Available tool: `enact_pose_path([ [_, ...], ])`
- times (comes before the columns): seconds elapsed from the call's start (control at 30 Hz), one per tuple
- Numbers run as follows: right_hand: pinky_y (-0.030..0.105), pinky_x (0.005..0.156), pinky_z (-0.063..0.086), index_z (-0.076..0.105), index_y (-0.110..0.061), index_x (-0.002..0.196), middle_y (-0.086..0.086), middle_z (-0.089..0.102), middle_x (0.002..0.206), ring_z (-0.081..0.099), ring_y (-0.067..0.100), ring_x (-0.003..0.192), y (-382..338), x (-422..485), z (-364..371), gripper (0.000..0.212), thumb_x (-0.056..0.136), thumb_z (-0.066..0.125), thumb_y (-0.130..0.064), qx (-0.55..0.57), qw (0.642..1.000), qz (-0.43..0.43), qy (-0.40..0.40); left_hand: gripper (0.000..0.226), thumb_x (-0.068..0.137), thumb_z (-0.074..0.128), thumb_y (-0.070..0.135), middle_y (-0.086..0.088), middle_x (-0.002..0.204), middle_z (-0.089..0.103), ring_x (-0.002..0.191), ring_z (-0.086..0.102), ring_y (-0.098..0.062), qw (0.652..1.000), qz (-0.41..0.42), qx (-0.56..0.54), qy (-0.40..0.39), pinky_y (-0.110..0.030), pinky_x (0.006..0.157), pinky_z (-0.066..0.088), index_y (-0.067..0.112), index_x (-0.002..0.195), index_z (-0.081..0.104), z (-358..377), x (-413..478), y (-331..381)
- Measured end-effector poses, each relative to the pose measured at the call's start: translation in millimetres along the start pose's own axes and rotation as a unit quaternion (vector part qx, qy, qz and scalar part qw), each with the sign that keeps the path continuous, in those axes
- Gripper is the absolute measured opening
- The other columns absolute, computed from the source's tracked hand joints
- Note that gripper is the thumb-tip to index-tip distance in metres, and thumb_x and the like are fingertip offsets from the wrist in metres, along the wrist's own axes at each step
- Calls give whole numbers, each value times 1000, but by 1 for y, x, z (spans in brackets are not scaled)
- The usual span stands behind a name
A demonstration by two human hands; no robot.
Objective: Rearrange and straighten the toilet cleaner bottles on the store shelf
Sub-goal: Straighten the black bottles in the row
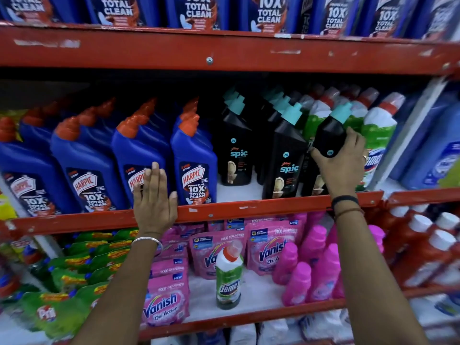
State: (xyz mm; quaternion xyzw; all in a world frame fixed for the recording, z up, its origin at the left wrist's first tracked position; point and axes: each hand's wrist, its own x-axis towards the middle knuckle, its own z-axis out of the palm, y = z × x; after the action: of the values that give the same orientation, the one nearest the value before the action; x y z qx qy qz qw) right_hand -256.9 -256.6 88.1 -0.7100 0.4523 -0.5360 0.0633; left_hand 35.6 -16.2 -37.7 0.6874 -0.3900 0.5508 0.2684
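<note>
On the middle shelf [224, 211] stand rows of blue Harpic bottles [194, 160] with orange caps, then black Spic bottles [283, 155] with teal caps, then green-and-white Domex bottles [378, 135] at the right. My right hand [343, 163] is shut on a black Spic bottle [328, 135], tilted and lifted in front of the Domex row. My left hand [154, 197] rests flat against a front Harpic bottle [134, 155] at the shelf edge, fingers spread, gripping nothing. One stray Domex bottle [229, 275] stands upright on the lower shelf among pink pouches.
The top shelf holds more Harpic bottles [196, 11]. Below are pink Vanish pouches [164, 305], pink bottles [321, 267], green packs [74, 275] at left and red bottles [423, 247] at right. A gap of bare white shelf [236, 190] lies between the two front Spic bottles.
</note>
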Motion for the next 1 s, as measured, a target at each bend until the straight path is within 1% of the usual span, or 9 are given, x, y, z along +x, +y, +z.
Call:
enact_pose_path([
  [0.07, 48, 81, 48, 39, -8, 135, 15, 41, 139, 47, 38, 118, -2, 4, -3, 79, 73, 78, -37, -4, 1000, 2, -3, 63, 99, 26, 33, 1, 161, -5, 148, -4, -15, 1000, -3, 1, 1, -35, 119, -7, 11, 153, 0, 0, 0, 0],
  [0.13, 47, 81, 47, 41, -8, 133, 15, 43, 137, 48, 38, 116, -4, 5, -7, 78, 70, 79, -34, 9, 1000, 1, -2, 64, 99, 27, 32, 0, 161, -5, 148, -4, -15, 1000, -3, 2, -1, -35, 119, -7, 10, 153, 1, 0, 0, 0],
  [0.33, 43, 88, 43, 47, -7, 125, 14, 48, 134, 47, 36, 117, -9, -17, -35, 73, 67, 81, -35, 58, 996, -18, 62, 62, 100, 23, 34, 0, 161, -6, 148, -5, -15, 1000, -5, 5, -11, -35, 119, -7, 10, 153, 1, -1, 1, 1],
  [0.43, 39, 81, 39, 50, -12, 124, 9, 51, 132, 47, 35, 114, -33, -29, -63, 71, 66, 78, -43, 50, 991, -38, 120, 65, 98, 27, 31, 0, 161, -6, 148, -4, -15, 1000, -5, 9, -13, -35, 119, -6, 10, 153, 1, -1, 1, 1],
  [0.5, 35, 75, 36, 51, -17, 123, 5, 53, 130, 49, 33, 112, -53, -37, -80, 71, 65, 77, -48, 55, 988, -52, 136, 67, 96, 30, 30, 0, 161, -6, 148, -4, -15, 1000, -6, 7, -13, -35, 119, -6, 10, 153, 1, -1, 1, 2],
  [0.7, 34, 81, 41, 54, -17, 118, 5, 58, 121, 55, 30, 105, -110, -62, -84, 72, 61, 75, -56, 134, 980, -121, 85, 67, 95, 30, 29, 0, 161, -6, 148, -4, -15, 1000, -2, 4, -17, -35, 119, -6, 10, 153, 1, -4, 3, 2],
  [0.83, 33, 68, 43, 53, -17, 119, 1, 57, 122, 55, 28, 105, -140, -77, -47, 73, 62, 77, -55, 138, 982, -129, 17, 68, 95, 30, 30, 1, 161, -6, 148, -3, -14, 1000, -2, -1, -21, -35, 120, -5, 11, 153, 0, -4, 3, 2],
  [0.9, 31, 62, 39, 52, -17, 121, 0, 55, 124, 54, 31, 106, -147, -81, -25, 72, 64, 77, -54, 135, 983, -124, -4, 65, 97, 28, 31, 1, 161, -6, 148, -2, -14, 1000, -2, -7, -20, -35, 120, -4, 11, 153, 0, -4, 3, 2],
  [1.0, 30, 60, 33, 51, -18, 124, -1, 53, 128, 50, 31, 108, -151, -84, 5, 73, 66, 77, -52, 118, 988, -101, -17, 61, 100, 21, 33, -1, 161, -5, 148, -1, -16, 1000, 7, -5, -15, -35, 120, -4, 10, 153, 1, -2, 1, 0],
])
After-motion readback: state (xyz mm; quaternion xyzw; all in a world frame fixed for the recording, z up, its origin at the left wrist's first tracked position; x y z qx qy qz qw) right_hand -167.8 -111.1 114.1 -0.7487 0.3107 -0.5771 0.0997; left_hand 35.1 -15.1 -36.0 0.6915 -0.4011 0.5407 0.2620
